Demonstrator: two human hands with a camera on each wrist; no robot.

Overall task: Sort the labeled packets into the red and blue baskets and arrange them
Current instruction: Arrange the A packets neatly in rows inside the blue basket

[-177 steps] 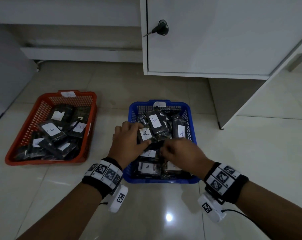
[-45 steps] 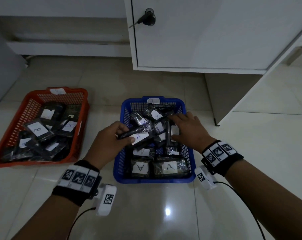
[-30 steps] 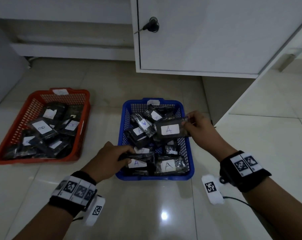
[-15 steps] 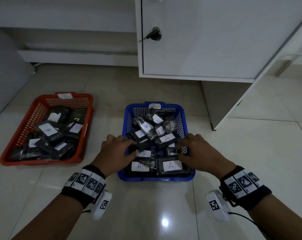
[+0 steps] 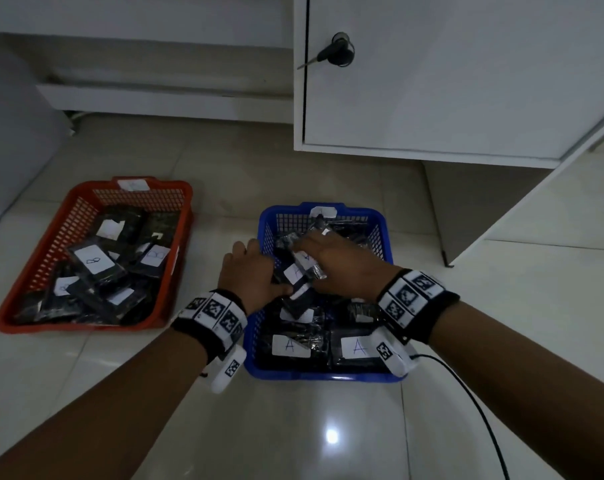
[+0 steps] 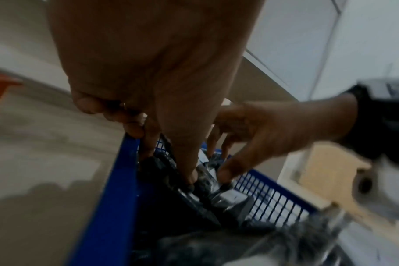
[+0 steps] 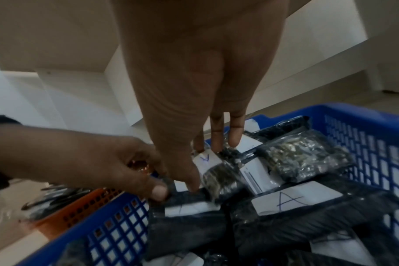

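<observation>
The blue basket holds dark packets with white "A" labels; two lie flat side by side in its front row, and a loose pile fills the middle and back. Both hands are in that pile. My left hand pinches the edge of a dark packet between thumb and curled fingers by the left rim. My right hand has thumb and fingers closed around an "A" packet. The red basket at left holds "B" packets in a jumble.
A white cabinet with a key in its door stands behind the blue basket, its side panel reaching the floor at right. A black cable trails from my right wrist. Glossy tile floor lies around the baskets.
The right hand, which held an "A" packet up a second ago, laid it in the front row. Both hands have since moved further back into the middle pile.
</observation>
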